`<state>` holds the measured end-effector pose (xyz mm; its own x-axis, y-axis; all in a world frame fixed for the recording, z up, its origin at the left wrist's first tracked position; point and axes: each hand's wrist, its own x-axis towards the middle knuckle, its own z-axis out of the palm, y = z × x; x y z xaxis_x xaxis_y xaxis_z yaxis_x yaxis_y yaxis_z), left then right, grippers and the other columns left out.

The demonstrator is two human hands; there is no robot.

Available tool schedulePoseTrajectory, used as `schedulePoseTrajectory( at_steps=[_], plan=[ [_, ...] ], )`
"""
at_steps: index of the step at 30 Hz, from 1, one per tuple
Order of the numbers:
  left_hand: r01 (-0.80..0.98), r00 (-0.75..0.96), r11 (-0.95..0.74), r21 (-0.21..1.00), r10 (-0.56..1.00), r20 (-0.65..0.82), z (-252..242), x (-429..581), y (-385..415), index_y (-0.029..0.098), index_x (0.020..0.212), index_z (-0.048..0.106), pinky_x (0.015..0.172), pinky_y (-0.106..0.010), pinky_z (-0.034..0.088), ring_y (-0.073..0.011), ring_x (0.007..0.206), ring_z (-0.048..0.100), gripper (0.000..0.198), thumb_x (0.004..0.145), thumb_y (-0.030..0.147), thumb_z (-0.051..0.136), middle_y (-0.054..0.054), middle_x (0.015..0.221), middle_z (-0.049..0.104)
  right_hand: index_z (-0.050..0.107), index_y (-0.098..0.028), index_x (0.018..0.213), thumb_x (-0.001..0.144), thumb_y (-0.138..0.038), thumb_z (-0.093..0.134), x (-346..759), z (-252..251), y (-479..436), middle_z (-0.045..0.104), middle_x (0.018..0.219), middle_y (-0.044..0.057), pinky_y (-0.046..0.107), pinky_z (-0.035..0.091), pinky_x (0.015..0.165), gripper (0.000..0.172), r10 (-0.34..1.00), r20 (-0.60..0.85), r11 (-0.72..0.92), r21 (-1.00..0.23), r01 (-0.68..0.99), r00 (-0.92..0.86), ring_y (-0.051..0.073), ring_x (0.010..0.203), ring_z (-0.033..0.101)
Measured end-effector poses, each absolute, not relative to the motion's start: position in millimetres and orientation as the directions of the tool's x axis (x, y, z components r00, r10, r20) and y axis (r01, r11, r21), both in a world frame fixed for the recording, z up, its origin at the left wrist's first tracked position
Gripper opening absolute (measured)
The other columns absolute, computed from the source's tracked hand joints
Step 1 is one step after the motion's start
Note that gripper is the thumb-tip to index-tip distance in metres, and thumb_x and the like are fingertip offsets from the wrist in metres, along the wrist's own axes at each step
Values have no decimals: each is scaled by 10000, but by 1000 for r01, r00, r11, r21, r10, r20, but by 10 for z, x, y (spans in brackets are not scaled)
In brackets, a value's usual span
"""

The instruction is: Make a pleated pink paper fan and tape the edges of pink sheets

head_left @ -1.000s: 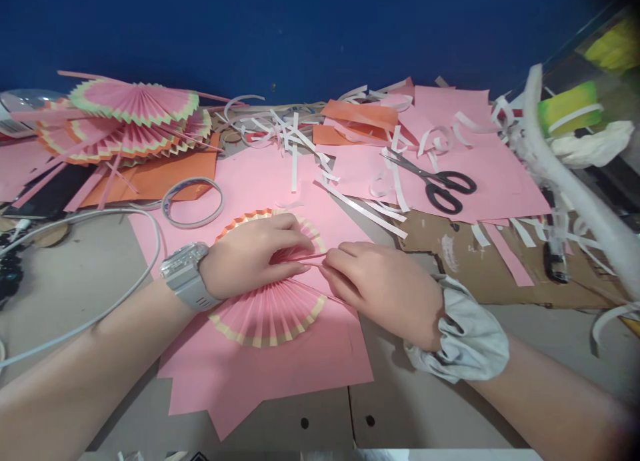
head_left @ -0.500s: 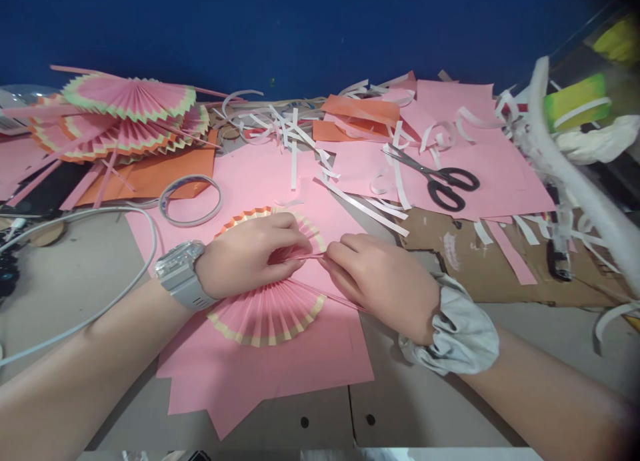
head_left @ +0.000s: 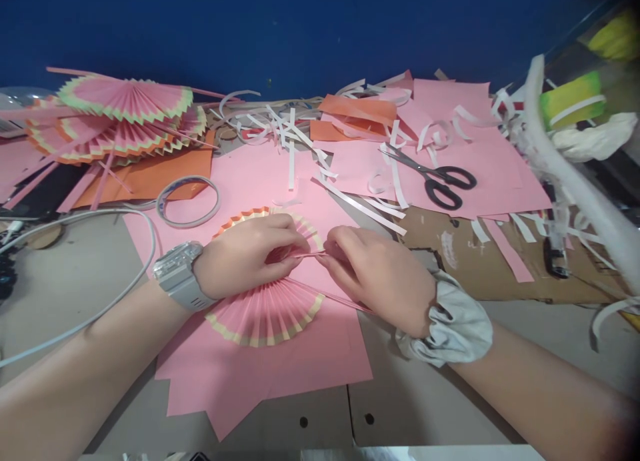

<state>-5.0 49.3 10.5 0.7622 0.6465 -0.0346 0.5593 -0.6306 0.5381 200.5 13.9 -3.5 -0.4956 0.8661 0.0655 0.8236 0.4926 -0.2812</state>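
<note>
A pleated pink paper fan with a cream and orange rim lies open on a pink sheet in front of me. My left hand, with a grey watch at the wrist, rests on the fan's middle, its fingers curled and pinching the folds. My right hand, a grey scrunchie on its wrist, is closed just right of the fan and pinches a thin pink paper strip that runs to the fan's centre. The two hands nearly touch.
Finished fans are stacked at the far left on orange paper. A tape ring lies behind the left hand, a white cable curves at the left. Black-handled scissors, white paper strips and pink sheets lie behind. Brown cardboard is at the right.
My right hand has crept a little left toward the fan's centre, closing the gap to my left hand. The left hand has stayed on the fan.
</note>
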Motion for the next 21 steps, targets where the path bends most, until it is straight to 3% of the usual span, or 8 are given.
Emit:
schedulePoseTrajectory(
  at_steps=[5,12,18,21],
  plan=[
    [558,760,-624,547,649,-36,104,-54,506,193,1016,620,722,-255,403,-144,805,521,223,823,166,512,-24,868,561,527,-165,909,905,-303,433,2038,-50,222,534,901,61,295,373,741,167,827,116,547,-387,742,-550,174,832,483],
    [565,763,-621,543,644,-56,155,-61,497,198,1001,610,722,-243,403,-140,804,521,196,841,184,497,-19,875,554,568,-153,852,892,-251,461,2038,-28,287,541,926,62,320,359,801,150,793,139,591,-407,696,-593,179,882,462],
    [631,758,-696,343,647,-81,287,-79,466,200,931,593,699,-293,395,-178,823,506,152,837,301,530,-30,908,530,581,-183,824,862,-281,512,2071,92,304,572,891,25,317,357,785,126,823,-8,464,-566,681,-568,169,874,496],
    [656,744,-685,318,657,-121,333,-88,481,198,940,577,694,-303,395,-185,835,506,165,835,317,535,-27,904,538,584,-189,818,853,-260,522,2086,126,307,576,888,16,312,357,781,101,832,-62,412,-596,689,-551,166,873,500]
  ],
)
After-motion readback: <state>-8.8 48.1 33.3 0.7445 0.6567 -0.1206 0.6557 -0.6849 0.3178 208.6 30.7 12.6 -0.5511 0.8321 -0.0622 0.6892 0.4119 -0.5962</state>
